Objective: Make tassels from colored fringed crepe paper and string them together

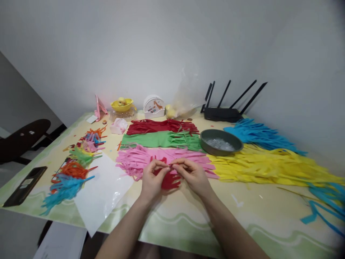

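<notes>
Between both hands hangs a red fringed paper piece (170, 180), its cut strips dangling below the fingers. My left hand (153, 178) pinches its upper part with thumb and forefinger. Close beside it, my right hand (192, 176) pinches the same red piece, the fingertips of both hands nearly touching. Behind the hands lies a pink fringed sheet (132, 160), then a green one (145, 139) and a dark red one (156, 126). Yellow fringe (269, 165) and blue fringe (264, 135) spread out to the right.
A grey round pan (205, 145) with small clear items stands on the sheets. Several finished-looking tassels (71, 171), a phone (25, 185) and a white sheet (99, 194) lie left. At the back are a black router (222, 114), a yellow bowl (121, 107) and a plastic bag (185, 97).
</notes>
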Tool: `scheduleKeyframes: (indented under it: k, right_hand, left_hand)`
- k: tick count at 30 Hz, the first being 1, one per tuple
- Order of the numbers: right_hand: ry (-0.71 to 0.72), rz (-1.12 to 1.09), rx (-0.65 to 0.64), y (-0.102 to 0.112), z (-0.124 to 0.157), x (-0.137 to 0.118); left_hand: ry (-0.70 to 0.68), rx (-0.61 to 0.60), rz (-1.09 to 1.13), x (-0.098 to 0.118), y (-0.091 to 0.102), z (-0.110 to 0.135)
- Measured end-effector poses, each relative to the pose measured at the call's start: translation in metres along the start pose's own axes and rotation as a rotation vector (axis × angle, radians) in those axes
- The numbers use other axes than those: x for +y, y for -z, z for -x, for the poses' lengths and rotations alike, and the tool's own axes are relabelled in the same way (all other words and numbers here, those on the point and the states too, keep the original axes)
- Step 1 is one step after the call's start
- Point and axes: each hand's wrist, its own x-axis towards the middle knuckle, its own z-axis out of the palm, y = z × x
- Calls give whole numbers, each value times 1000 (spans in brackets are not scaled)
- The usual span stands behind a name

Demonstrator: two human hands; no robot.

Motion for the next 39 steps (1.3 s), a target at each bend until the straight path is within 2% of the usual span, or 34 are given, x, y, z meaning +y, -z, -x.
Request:
scheduleKeyframes:
  k: [5,8,13,16,19,22,26,28,29,31,33,34,36,37,38,39]
  right_hand:
    - [40,89,6,9,1,-3]
    - [87,178,0,10,3,-6]
    - [145,266,-30,7,3,-18]
    - [169,253,34,8,3,-32]
    - [192,256,84,7,6,-48]
    - [201,273,107,-1,13,-61]
    - [184,230,154,-24,32,-69]
    - [141,201,94,-33,48,-69]
    - [118,195,43,-34,56,-66]
    - [73,199,-55,-29,72,-57]
    - [17,235,-64,-21,84,-42]
    - [-4,256,-52,-18,89,-34]
    - [-20,312,-38,-17,92,-20]
    - [-15,349,-39,-19,91,-14]
    - [-5,391,-46,-22,89,-9]
    - [11,439,-53,-26,85,-5]
  left_hand:
    - [37,-171,22,3,5,-4]
    - [140,-245,123,1,6,-7]
    - [231,-265,223,-3,5,-10]
    - [261,-281,246,1,9,-8]
    - [230,-283,261,8,14,-3]
    - [182,-260,262,15,15,9]
    - [173,-179,282,20,19,39]
    - [162,-168,209,25,44,58]
    - [150,-152,125,30,66,69]
    - [108,-71,-146,48,128,93]
    - [30,160,-533,76,202,116]
    - [-38,315,-746,90,237,124]
    - [-206,571,-1194,110,293,129]
    - [-262,619,-1356,113,311,126]
    - [-290,599,-1470,111,321,120]
    - [-289,529,-1554,103,325,112]
